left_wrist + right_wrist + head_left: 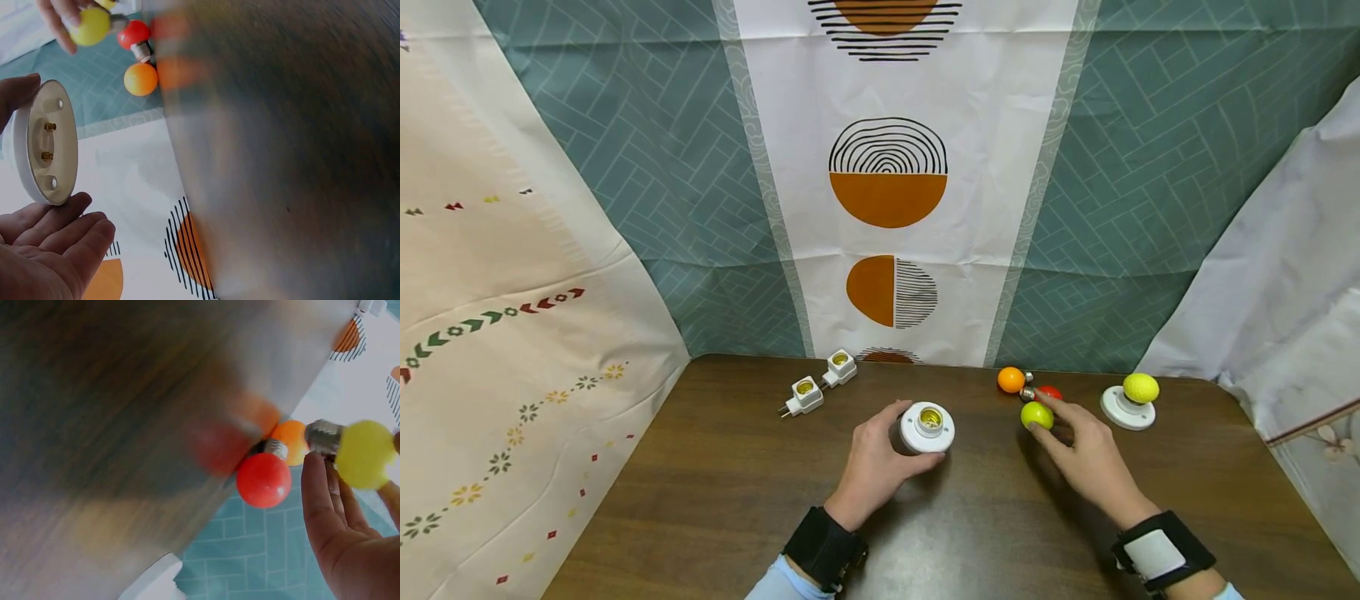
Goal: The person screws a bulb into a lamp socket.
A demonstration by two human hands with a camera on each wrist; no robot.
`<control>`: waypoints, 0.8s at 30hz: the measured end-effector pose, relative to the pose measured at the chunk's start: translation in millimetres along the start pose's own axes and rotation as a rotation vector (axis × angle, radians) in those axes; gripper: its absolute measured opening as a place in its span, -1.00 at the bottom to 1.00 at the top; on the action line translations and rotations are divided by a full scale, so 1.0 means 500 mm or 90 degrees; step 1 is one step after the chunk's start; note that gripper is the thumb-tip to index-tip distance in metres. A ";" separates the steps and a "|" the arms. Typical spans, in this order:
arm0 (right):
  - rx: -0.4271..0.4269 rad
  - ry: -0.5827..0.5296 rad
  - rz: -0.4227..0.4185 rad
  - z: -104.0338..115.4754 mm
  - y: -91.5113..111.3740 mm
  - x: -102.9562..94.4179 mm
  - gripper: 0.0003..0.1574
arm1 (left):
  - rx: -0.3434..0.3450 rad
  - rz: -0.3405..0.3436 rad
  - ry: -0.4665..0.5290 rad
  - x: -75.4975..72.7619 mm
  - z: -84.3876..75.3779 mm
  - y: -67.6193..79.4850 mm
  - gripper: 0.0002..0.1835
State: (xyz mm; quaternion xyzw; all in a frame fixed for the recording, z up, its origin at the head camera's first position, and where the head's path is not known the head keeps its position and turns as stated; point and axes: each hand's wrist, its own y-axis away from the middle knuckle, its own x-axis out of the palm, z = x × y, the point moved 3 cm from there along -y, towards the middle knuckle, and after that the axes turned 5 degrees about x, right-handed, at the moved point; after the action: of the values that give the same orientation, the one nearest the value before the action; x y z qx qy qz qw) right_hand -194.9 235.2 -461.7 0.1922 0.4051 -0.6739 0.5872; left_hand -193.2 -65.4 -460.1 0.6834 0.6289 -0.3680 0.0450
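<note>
A round white lamp holder (906,433) with a brass-lined socket is gripped at its rim between the thumb and fingers of my left hand (872,462). The left wrist view shows the holder's hollow underside (65,140) with two brass screws, raised off the table. My right hand (1092,460) pinches a yellow-green bulb (1037,416) by its globe; its metal screw base (324,437) shows in the right wrist view. Just beyond that bulb lie a red bulb (1051,392) and an orange bulb (1011,380), close together on the table.
At the right, a yellow bulb (1141,387) sits in a second white holder (1125,414). Two white plug-in sockets (807,399) (841,368) lie at the back left of the wooden table (722,467). A patterned cloth (700,167) hangs behind the table's back edge.
</note>
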 end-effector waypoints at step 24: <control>0.061 -0.082 0.028 0.054 -0.015 -0.018 -0.39 | -0.005 -0.008 0.017 0.010 -0.015 0.003 -0.16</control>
State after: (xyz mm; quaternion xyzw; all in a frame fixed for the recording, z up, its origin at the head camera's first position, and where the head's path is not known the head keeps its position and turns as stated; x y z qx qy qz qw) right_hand -193.8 219.9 -436.4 0.1849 0.3296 -0.6905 0.6168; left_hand -189.0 -57.3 -458.0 0.6841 0.6353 -0.3564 0.0370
